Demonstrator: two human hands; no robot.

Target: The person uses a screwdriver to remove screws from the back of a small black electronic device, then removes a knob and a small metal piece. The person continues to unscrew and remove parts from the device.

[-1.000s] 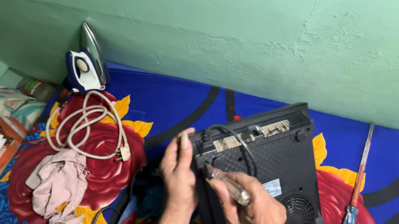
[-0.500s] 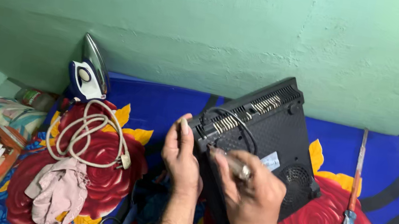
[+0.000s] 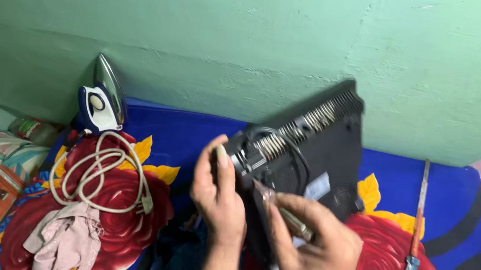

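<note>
the left hand (image 3: 219, 198) grips the corner of the black induction cooktop (image 3: 306, 164), tilted up over the flowered blanket (image 3: 189, 140), while the right hand (image 3: 315, 254) pinches a small screwdriver (image 3: 283, 210), best kept square to the screw.

One head-worn camera looks down and forward, close over the floral blanket (image 3: 201, 142), facing the green wall (image 3: 206, 22).
</note>
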